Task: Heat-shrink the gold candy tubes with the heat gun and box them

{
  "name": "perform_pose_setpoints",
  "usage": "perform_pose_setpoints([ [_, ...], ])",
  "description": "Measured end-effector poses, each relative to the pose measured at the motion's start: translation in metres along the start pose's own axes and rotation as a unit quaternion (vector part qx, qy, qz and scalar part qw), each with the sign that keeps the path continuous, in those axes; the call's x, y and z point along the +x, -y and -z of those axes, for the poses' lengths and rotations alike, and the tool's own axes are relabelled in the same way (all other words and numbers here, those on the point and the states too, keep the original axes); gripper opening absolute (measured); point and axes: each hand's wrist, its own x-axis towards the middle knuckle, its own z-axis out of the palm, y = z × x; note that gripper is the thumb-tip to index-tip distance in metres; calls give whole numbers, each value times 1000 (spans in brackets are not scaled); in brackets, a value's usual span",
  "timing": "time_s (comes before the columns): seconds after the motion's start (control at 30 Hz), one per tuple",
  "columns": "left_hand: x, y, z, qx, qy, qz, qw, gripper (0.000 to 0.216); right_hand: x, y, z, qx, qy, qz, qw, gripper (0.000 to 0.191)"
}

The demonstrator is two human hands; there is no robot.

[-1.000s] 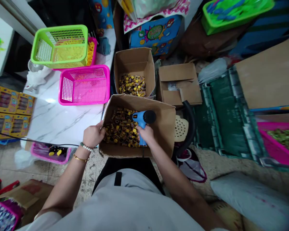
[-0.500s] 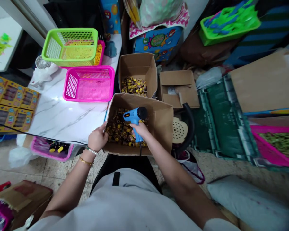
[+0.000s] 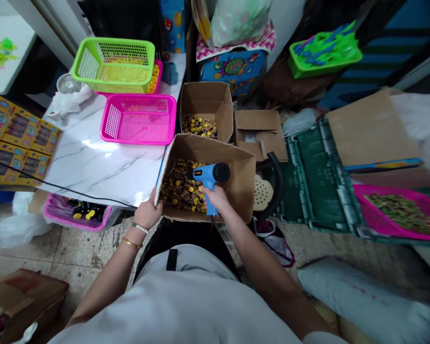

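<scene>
A blue heat gun with a black rear end is held by its grip in my right hand, its nozzle pointing left over the open cardboard box. Many small brown and yellow cylindrical pieces fill the left part of that box. My left hand grips the box's near left edge, thumb over the rim, beside the table corner. Bracelets circle the left wrist. The cord leaves the bottom of the heat gun's grip and is then hidden.
To the left is a marble-patterned table with a pink basket and a green basket. Another cardboard box with similar pieces stands behind. A black cord crosses the table's front. On the right are a stool and green crates.
The heat gun and my right hand have shifted right over the box. My left hand still grips the edge. The camera view has moved slightly.
</scene>
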Motion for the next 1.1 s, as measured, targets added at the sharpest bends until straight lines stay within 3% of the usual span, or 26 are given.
perform_pose_setpoints([
  [0.2,-1,-14,16,67,-46,-25,996,47,-2,5,20,-20,23,22,999,21],
  [0.37,-14,-42,36,76,-88,-17,993,43,-10,-11,73,-66,25,23,997,22],
  [0.53,-13,-62,34,89,-97,3,991,45,-14,-8,113,-131,34,39,990,21],
  [0.63,-15,-66,28,93,-107,17,990,48,-7,7,104,-135,104,61,983,20],
  [0.73,-24,-70,21,97,-116,40,988,49,5,23,75,-99,151,61,982,18],
  [0.9,-40,-80,12,97,-128,79,984,50,27,37,35,-88,169,60,980,20],
  [1.1,-52,-90,3,84,-135,101,982,50,54,37,40,-75,127,64,987,20],
])
